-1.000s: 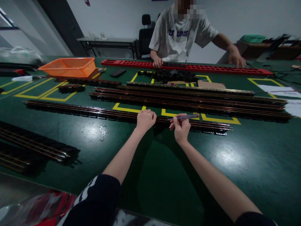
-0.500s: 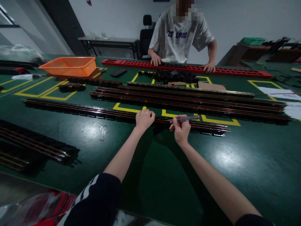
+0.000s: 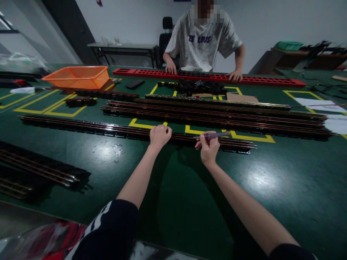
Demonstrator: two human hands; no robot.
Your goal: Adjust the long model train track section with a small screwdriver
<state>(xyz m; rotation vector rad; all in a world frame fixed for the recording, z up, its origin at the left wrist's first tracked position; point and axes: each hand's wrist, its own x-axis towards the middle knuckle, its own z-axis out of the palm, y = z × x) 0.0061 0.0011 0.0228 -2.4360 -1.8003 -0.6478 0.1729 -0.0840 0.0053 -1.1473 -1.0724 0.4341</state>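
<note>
The near rodded strip and the left hand have shifted leftward in front of the larger strip bundle, that hand curled closed on the strip, presumably to draw it past the pen-like tool that the right hand pinches in closed fingers.
</note>
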